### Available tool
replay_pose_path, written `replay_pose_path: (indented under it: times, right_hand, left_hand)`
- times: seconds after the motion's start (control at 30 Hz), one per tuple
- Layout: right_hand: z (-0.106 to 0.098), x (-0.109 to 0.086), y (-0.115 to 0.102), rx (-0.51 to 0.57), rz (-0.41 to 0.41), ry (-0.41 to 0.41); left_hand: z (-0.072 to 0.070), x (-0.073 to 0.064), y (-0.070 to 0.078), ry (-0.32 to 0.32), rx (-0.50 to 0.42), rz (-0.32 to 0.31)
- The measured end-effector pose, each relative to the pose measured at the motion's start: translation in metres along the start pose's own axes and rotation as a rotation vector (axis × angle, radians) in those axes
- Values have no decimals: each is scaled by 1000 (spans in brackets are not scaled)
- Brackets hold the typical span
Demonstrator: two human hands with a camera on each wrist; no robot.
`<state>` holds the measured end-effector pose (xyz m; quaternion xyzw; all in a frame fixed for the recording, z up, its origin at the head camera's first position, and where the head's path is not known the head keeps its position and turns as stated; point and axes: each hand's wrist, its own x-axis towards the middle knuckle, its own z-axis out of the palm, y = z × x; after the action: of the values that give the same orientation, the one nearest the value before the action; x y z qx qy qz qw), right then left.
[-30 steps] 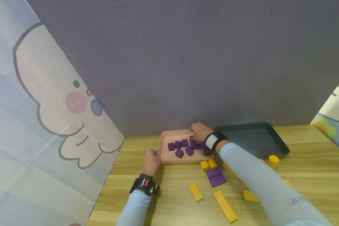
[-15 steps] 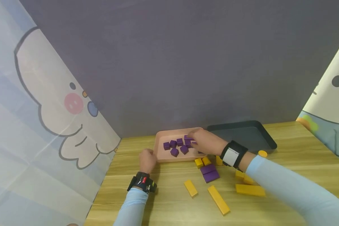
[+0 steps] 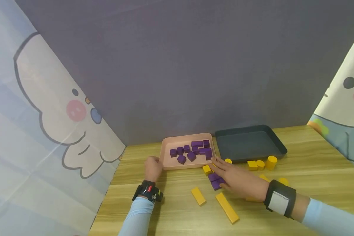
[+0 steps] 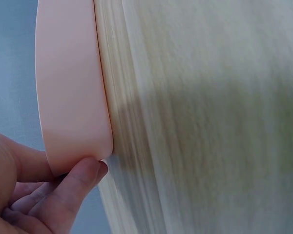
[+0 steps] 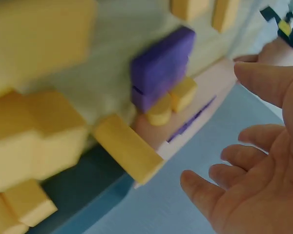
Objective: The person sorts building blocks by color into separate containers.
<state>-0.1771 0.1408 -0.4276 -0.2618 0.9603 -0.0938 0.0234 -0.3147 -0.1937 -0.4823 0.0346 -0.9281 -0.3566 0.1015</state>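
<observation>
At the near-left corner of the pink tray point(image 3: 168, 161), my left hand point(image 3: 153, 169) pinches the wall between thumb and fingers; the left wrist view shows this grip close up. Several purple blocks point(image 3: 191, 156) lie inside that tray. My right hand point(image 3: 242, 180) hovers over the table with its fingers spread and holds nothing. Its fingertips are near two flat purple blocks point(image 5: 163, 63) lying together on the table, partly covered by the hand in the head view. A small yellow cube point(image 3: 206, 169) and a yellow cylinder point(image 5: 158, 111) sit between these blocks and the tray.
A dark tray point(image 3: 247, 142) stands right of the pink one. Several yellow pieces, including a tall cylinder point(image 3: 271, 163), stand in front of it. A short yellow bar point(image 3: 198, 196) and a long yellow bar point(image 3: 227, 208) lie nearer the front. A grey wall point(image 3: 177, 82) rises behind.
My right hand has let go of a purple block inside the pink tray and moved back toward the right and front, its fingers now spread. The left hand stays at the tray's corner.
</observation>
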Motion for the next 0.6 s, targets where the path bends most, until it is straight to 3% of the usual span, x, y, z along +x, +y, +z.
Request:
replay_pose_path:
  times: [0.23, 0.6]
  right_hand:
    - [14, -21, 0, 20, -41, -96]
    - [35, -21, -3, -4, 35, -283]
  left_hand:
    - [-2, 2, 0, 5, 14, 4]
    - [1, 2, -1, -9, 15, -9]
